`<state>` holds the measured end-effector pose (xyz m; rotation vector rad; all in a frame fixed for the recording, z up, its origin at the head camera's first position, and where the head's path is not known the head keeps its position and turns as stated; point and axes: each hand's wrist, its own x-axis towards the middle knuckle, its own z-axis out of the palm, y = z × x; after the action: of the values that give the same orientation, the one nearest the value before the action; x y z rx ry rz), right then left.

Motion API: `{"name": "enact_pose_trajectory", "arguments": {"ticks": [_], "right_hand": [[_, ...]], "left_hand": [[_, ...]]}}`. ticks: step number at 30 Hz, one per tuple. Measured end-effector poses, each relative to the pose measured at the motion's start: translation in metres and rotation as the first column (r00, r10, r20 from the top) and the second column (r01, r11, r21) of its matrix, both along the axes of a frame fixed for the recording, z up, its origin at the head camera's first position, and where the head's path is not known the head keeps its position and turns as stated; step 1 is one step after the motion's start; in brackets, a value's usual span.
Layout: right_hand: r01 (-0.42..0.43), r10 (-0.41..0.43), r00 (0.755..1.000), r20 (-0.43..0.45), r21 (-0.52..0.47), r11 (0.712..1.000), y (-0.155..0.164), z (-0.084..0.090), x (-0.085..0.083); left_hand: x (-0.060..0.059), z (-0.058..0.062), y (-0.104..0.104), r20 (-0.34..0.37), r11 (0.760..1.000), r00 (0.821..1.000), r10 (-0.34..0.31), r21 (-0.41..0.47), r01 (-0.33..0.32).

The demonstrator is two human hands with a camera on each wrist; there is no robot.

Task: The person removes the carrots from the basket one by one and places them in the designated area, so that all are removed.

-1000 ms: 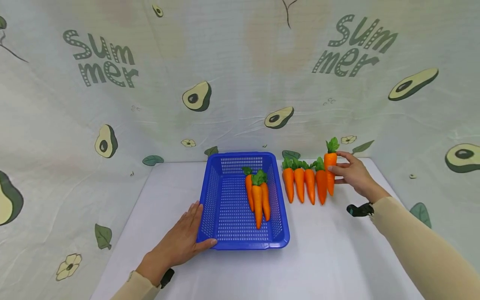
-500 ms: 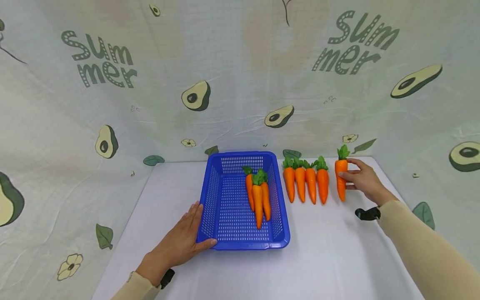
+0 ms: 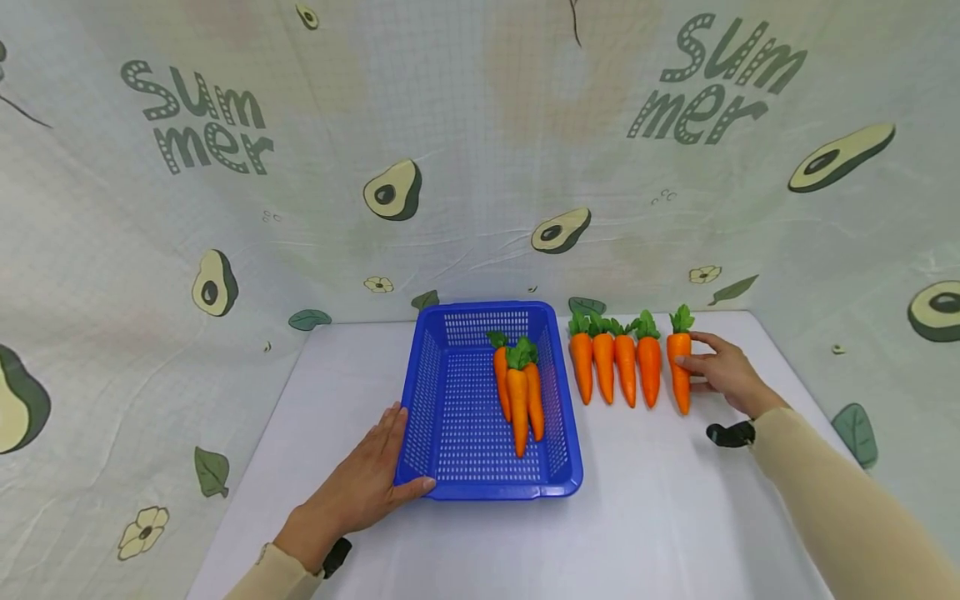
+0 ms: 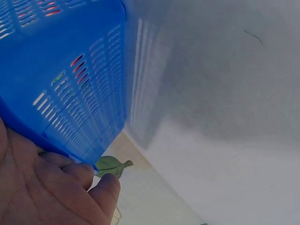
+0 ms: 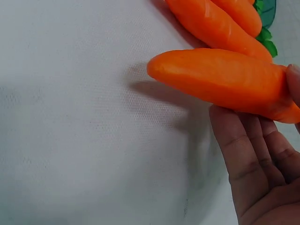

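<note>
The right hand (image 3: 722,372) pinches a carrot (image 3: 680,367) right of the blue basket (image 3: 422,392); the left hand (image 3: 365,483) lies spread against the basket's left wall.

Glossy perforated plastic basket (image 3: 450,392), matt smooth carrot (image 3: 680,367), woven cloth table cover (image 3: 660,517).

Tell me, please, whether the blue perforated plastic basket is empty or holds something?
Not empty: the blue perforated plastic basket holds three orange carrots with green tops, lying along its right side.
</note>
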<state>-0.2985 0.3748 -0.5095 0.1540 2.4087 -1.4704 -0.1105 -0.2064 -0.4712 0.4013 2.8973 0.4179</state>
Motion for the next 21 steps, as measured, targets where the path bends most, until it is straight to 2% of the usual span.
{"name": "enact_pose_trajectory", "arguments": {"ticks": [8,21], "right_hand": [[-0.014,0.015,0.999,0.049,-0.027,1.0,-0.002,-0.008,-0.002],[0.038,-0.039,0.999,0.005,0.036,0.999,-0.01,-0.018,-0.002]], "left_hand": [[0.001,0.0,0.0,0.0,1.0,1.0,0.004,-0.004,-0.004],[0.001,0.001,0.001,0.006,1.0,1.0,0.009,0.002,-0.009]]}}
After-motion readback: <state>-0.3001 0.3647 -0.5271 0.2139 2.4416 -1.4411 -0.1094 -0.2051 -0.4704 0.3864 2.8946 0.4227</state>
